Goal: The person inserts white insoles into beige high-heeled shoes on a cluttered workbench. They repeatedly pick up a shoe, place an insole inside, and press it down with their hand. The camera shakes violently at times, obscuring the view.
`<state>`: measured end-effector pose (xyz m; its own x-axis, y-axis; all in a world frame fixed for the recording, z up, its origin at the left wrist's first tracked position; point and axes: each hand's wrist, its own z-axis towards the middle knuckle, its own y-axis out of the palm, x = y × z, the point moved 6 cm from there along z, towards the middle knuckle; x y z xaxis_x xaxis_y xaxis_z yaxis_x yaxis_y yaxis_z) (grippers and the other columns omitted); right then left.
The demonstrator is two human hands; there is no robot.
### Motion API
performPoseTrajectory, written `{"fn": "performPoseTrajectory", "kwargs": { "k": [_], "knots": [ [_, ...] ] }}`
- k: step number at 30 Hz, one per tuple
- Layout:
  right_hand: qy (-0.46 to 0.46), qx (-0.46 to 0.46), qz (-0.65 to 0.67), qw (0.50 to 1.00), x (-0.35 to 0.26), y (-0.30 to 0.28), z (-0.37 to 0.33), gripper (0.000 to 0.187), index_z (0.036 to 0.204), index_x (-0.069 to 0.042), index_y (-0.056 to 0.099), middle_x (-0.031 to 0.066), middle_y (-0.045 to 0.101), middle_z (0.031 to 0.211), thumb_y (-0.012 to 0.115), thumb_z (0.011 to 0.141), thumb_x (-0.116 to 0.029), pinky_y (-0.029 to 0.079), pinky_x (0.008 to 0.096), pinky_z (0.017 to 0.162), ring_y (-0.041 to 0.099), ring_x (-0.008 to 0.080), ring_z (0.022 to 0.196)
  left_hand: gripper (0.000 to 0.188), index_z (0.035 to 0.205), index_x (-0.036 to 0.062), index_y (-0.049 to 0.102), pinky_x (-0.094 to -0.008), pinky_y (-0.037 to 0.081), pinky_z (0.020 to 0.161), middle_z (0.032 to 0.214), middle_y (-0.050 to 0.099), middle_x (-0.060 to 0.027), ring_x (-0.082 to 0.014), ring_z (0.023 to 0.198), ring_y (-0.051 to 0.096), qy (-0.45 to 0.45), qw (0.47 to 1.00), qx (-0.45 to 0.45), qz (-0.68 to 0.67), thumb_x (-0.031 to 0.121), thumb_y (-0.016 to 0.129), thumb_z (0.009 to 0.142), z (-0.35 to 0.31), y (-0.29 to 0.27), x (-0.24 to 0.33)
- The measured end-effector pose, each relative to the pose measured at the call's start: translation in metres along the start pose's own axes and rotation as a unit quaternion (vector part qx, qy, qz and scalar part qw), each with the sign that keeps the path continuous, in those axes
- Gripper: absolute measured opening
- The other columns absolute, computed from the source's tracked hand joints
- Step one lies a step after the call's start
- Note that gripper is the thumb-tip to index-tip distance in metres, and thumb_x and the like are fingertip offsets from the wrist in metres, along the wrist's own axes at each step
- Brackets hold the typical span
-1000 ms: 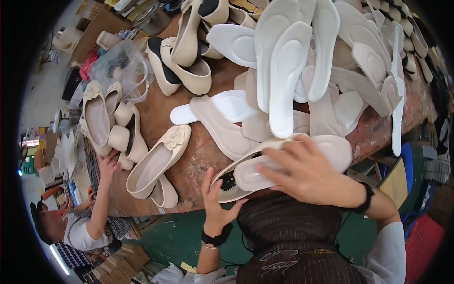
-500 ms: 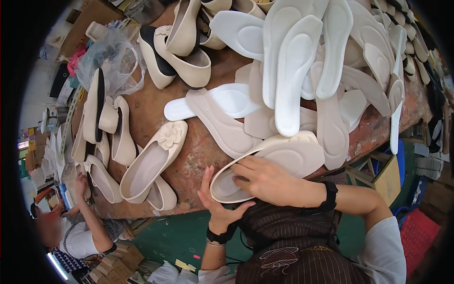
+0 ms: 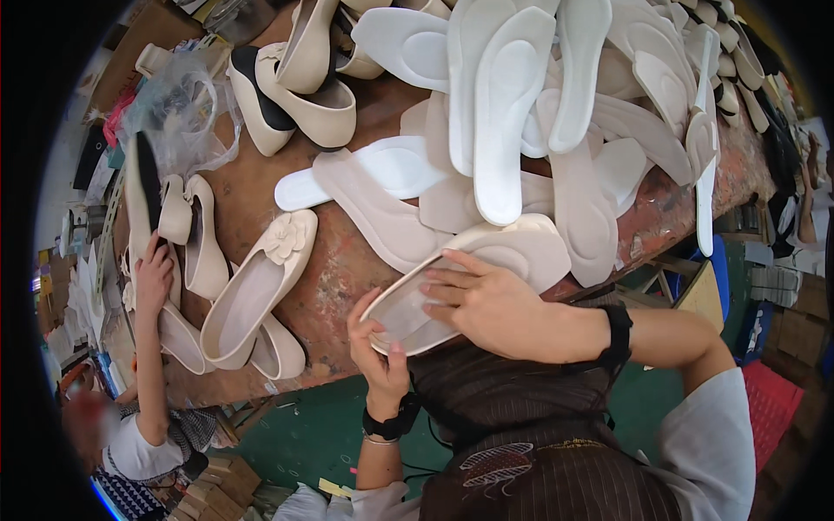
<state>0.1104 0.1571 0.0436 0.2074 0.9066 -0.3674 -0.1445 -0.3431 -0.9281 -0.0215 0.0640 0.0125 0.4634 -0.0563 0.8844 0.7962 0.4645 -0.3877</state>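
A cream flat shoe [image 3: 395, 281] is tilted at the table's near edge, its opening toward me. My left hand [image 3: 380, 352] grips its heel end, thumb on the near rim and fingers behind. My right hand [image 3: 486, 304] lies over the shoe with fingers stretched out, fingertips inside the opening; nothing is gripped in it. Beside the right hand, a beige insole [image 3: 543, 252] with a raised oval pad shows at the shoe's toe end. My right hand hides how far it reaches inside.
Loose white insoles [image 3: 512, 104] and beige insoles [image 3: 378, 213] pile up beyond my hands. Flower-trimmed cream shoes [image 3: 261, 291] stand at left. There a co-worker's hand [image 3: 155, 276] touches a black-soled shoe [image 3: 143, 187]. A clear plastic bag [image 3: 187, 117] lies behind.
My right fingers have straightened from a bent pose inside the shoe. My left fingers and thumb have closed around its heel. The co-worker's hand has moved up to the black-soled shoe.
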Motion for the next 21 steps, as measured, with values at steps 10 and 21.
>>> {"fn": "performPoseTrajectory", "kwargs": {
  "k": [10, 21],
  "knots": [
    [0.359, 0.266, -0.064, 0.892, 0.071, -0.090, -0.065, 0.044, 0.119, -0.005, 0.061, 0.0155, 0.059, 0.117, 0.071, 0.077, -0.010, 0.045, 0.0478, 0.094, 0.060, 0.0354, 0.104, 0.062, 0.130, 0.0002, 0.051, -0.0471, 0.045, 0.095, 0.150, 0.034, -0.0283, -0.0487, 0.119, 0.049, 0.016, 0.937, -0.243, 0.251, 0.007, 0.076, 0.073, -0.035, 0.069, 0.082],
    [0.201, 0.131, 0.056, 0.969, -0.003, -0.038, -0.118, 0.047, 0.120, 0.003, 0.056, 0.0249, 0.054, 0.132, 0.062, 0.073, -0.004, 0.035, 0.0539, 0.109, 0.054, 0.0396, 0.123, 0.027, 0.081, 0.0066, 0.066, -0.0352, 0.049, 0.049, 0.084, 0.065, -0.0149, -0.0227, 0.055, 0.063, 0.054, 0.879, -0.356, 0.313, 0.028, 0.076, 0.067, -0.055, 0.137, 0.096]
  ]
}}
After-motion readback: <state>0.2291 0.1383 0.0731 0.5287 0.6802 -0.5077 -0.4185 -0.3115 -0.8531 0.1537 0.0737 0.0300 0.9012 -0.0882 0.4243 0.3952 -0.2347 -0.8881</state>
